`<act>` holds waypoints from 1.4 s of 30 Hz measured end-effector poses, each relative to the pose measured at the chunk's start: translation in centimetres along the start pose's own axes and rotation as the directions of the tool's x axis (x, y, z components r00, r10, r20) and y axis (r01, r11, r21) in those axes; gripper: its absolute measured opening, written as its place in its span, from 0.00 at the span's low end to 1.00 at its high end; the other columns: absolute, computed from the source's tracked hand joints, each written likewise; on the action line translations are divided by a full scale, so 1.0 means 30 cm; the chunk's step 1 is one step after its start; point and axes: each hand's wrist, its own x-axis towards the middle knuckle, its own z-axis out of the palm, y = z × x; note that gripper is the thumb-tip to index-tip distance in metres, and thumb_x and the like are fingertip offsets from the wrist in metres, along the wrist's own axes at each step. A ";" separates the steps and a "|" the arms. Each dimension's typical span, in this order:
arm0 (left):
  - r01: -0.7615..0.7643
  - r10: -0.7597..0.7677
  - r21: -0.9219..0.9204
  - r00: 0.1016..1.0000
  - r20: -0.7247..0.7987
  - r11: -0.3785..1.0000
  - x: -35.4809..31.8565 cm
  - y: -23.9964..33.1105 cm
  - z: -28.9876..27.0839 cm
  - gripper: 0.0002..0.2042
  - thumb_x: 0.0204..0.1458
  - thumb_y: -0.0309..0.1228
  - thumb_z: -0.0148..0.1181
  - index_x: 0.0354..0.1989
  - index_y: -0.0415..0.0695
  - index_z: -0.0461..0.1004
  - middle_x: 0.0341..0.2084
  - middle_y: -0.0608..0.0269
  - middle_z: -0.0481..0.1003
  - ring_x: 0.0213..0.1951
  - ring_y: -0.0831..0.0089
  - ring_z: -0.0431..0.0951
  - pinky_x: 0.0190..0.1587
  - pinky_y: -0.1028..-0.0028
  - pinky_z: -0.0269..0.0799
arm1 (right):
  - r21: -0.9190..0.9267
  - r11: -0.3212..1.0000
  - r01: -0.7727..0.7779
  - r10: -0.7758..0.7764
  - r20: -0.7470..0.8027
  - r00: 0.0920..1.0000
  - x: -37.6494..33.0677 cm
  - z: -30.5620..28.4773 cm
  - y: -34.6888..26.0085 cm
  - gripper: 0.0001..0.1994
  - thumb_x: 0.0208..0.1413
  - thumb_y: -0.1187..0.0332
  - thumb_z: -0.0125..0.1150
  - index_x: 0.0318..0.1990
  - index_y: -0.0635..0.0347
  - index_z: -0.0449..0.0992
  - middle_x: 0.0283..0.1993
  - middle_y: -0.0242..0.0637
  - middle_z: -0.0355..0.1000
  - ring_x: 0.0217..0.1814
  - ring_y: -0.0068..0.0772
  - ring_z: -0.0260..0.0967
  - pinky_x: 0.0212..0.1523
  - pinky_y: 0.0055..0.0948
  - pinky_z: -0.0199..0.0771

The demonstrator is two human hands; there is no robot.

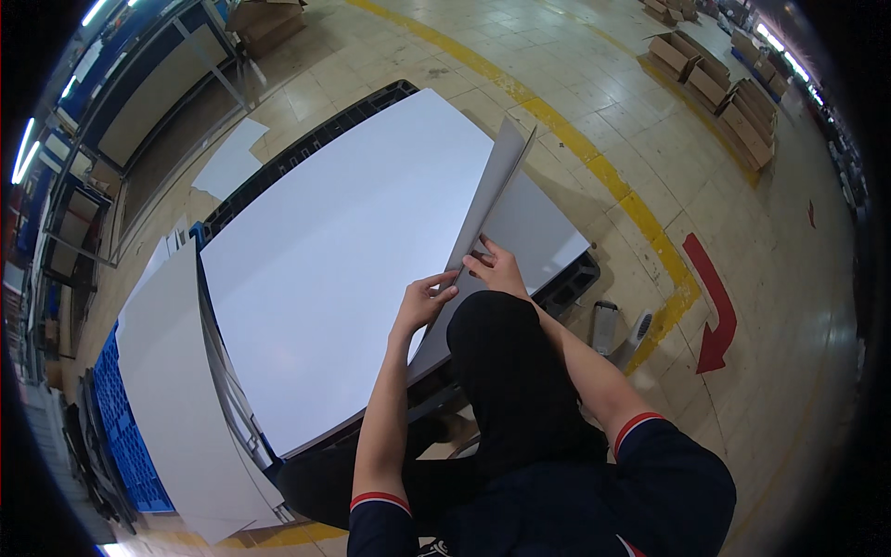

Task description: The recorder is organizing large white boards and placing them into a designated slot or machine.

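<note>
Between my hands a pale grey-white sheet (482, 195) stands up on edge, its right side bent or folded over into a narrow, slanting shape. My left hand (427, 301) pinches its near lower end between thumb and fingers. Just to the right and slightly farther off, my right hand (497, 268) has fingers and thumb closed on the same sheet's edge. Beneath lies a broad, flat white sheet (343, 251), with a greyer sheet surface (534, 227) to its right. They rest on a black pallet (568, 281). My raised knee covers part of the near edge.
At left, large white panels (172, 371) lean beside a blue plastic pallet (137, 441). A metal-framed rack (172, 97) stands at far left; a loose white piece (232, 158) lies nearby. Yellow floor line (608, 176), red arrow (722, 311) and cardboard boxes (710, 88) are at right.
</note>
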 end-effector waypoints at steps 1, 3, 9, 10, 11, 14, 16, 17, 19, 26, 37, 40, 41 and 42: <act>-0.001 0.001 0.000 1.000 0.000 1.000 0.003 -0.008 -0.003 0.17 0.48 0.37 0.59 0.48 0.52 0.72 0.22 0.59 0.76 0.25 0.82 0.70 0.31 0.77 0.67 | 0.001 1.000 0.004 -0.004 0.012 1.000 0.000 -0.001 0.000 0.32 0.51 0.70 0.57 0.60 0.70 0.49 0.43 0.44 0.70 0.42 0.27 0.68 0.41 0.25 0.70; 0.044 -0.043 -0.029 0.998 0.037 0.999 0.014 -0.025 -0.004 0.17 0.49 0.37 0.58 0.48 0.52 0.71 0.21 0.63 0.74 0.23 0.84 0.68 0.27 0.79 0.65 | -0.008 1.000 0.011 -0.011 0.010 1.000 -0.002 -0.003 0.001 0.32 0.51 0.71 0.57 0.60 0.70 0.49 0.43 0.44 0.70 0.42 0.27 0.68 0.41 0.25 0.70; -0.032 0.042 -0.191 0.998 0.045 0.981 0.035 -0.091 0.000 0.16 0.52 0.36 0.55 0.50 0.49 0.70 0.20 0.67 0.72 0.24 0.86 0.65 0.26 0.82 0.63 | -0.052 0.999 0.009 -0.008 0.013 1.000 0.001 -0.002 0.006 0.31 0.52 0.71 0.56 0.60 0.70 0.49 0.43 0.44 0.70 0.42 0.26 0.68 0.41 0.25 0.70; -0.034 0.043 -0.190 0.998 0.043 0.981 0.037 -0.100 0.000 0.16 0.52 0.36 0.55 0.50 0.49 0.70 0.20 0.67 0.72 0.24 0.86 0.65 0.26 0.82 0.63 | -0.051 0.999 0.004 -0.004 0.013 1.000 0.001 0.001 0.006 0.31 0.52 0.71 0.56 0.60 0.71 0.49 0.43 0.44 0.70 0.41 0.26 0.68 0.41 0.25 0.70; -0.068 0.069 -0.174 0.998 -0.001 0.982 0.038 -0.109 0.000 0.15 0.53 0.34 0.53 0.49 0.47 0.70 0.21 0.64 0.73 0.24 0.82 0.68 0.27 0.79 0.65 | -0.050 0.999 0.006 -0.005 0.015 1.000 0.002 0.004 0.006 0.31 0.52 0.71 0.56 0.60 0.71 0.49 0.43 0.44 0.70 0.41 0.26 0.68 0.41 0.25 0.70; -0.218 0.232 0.089 0.948 -0.219 0.972 0.037 -0.083 0.026 0.13 0.53 0.31 0.50 0.46 0.45 0.71 0.25 0.56 0.75 0.27 0.68 0.74 0.30 0.73 0.68 | -0.051 0.999 0.007 -0.007 0.006 1.000 0.004 0.004 0.001 0.31 0.51 0.71 0.57 0.60 0.71 0.49 0.42 0.44 0.70 0.41 0.26 0.68 0.40 0.25 0.70; -0.274 0.394 0.346 0.851 -0.347 0.897 0.028 -0.046 0.061 0.12 0.53 0.29 0.48 0.44 0.43 0.71 0.28 0.52 0.75 0.30 0.59 0.76 0.33 0.69 0.70 | 0.058 0.998 0.030 -0.027 -0.038 0.999 0.002 0.006 -0.001 0.31 0.51 0.71 0.57 0.60 0.71 0.50 0.42 0.44 0.70 0.41 0.26 0.68 0.39 0.24 0.70; -0.233 0.363 0.336 0.840 -0.403 0.913 0.019 -0.023 0.079 0.11 0.53 0.28 0.47 0.43 0.42 0.71 0.30 0.50 0.75 0.33 0.53 0.74 0.35 0.67 0.70 | 0.058 0.998 0.031 -0.029 -0.040 0.999 0.001 0.005 -0.002 0.31 0.51 0.71 0.57 0.60 0.71 0.50 0.42 0.44 0.70 0.41 0.26 0.68 0.39 0.24 0.70; -0.193 0.334 0.327 0.823 -0.460 0.925 0.017 -0.013 0.075 0.10 0.52 0.27 0.46 0.42 0.42 0.71 0.32 0.48 0.74 0.36 0.48 0.72 0.37 0.65 0.70 | 0.017 1.000 0.026 -0.026 -0.040 0.999 -0.003 0.010 -0.003 0.31 0.50 0.70 0.58 0.60 0.69 0.51 0.42 0.43 0.70 0.41 0.26 0.68 0.38 0.24 0.70; -0.202 0.239 0.191 0.951 -0.194 0.961 0.009 0.017 0.057 0.11 0.52 0.32 0.52 0.41 0.42 0.73 0.32 0.53 0.76 0.32 0.65 0.76 0.36 0.72 0.70 | -0.002 0.998 0.057 -0.057 -0.079 0.995 0.004 -0.002 0.006 0.32 0.48 0.68 0.61 0.59 0.70 0.54 0.39 0.45 0.72 0.37 0.24 0.68 0.36 0.22 0.70; -0.167 0.198 0.135 0.945 -0.260 0.977 0.033 -0.068 0.040 0.12 0.52 0.35 0.53 0.40 0.42 0.74 0.30 0.53 0.77 0.28 0.68 0.77 0.32 0.73 0.70 | -0.038 0.998 0.057 -0.060 -0.080 0.995 0.001 0.018 0.005 0.32 0.47 0.67 0.63 0.57 0.70 0.55 0.39 0.44 0.72 0.37 0.25 0.69 0.35 0.23 0.70; -0.244 0.421 0.442 0.830 -0.365 0.863 0.033 -0.031 0.086 0.10 0.51 0.33 0.52 0.36 0.41 0.73 0.26 0.53 0.75 0.25 0.60 0.76 0.28 0.69 0.71 | -0.090 0.989 0.119 -0.128 -0.110 0.986 0.015 0.000 0.019 0.29 0.48 0.69 0.60 0.56 0.70 0.57 0.37 0.43 0.72 0.35 0.24 0.69 0.33 0.22 0.69; -0.212 0.487 0.559 0.774 -0.404 0.801 0.030 -0.030 0.105 0.08 0.51 0.33 0.52 0.34 0.42 0.72 0.24 0.54 0.74 0.24 0.57 0.75 0.25 0.67 0.71 | -0.088 0.988 0.123 -0.133 -0.108 0.985 0.015 -0.001 0.016 0.29 0.48 0.69 0.60 0.56 0.70 0.57 0.37 0.43 0.72 0.35 0.24 0.69 0.33 0.22 0.69; -0.167 0.555 0.665 0.713 -0.428 0.728 0.027 -0.028 0.117 0.06 0.50 0.32 0.51 0.31 0.43 0.70 0.23 0.54 0.72 0.23 0.55 0.74 0.23 0.65 0.71 | -0.110 0.988 0.110 -0.122 -0.108 0.987 0.013 -0.003 0.014 0.27 0.48 0.71 0.58 0.55 0.71 0.58 0.35 0.42 0.72 0.33 0.24 0.68 0.32 0.22 0.69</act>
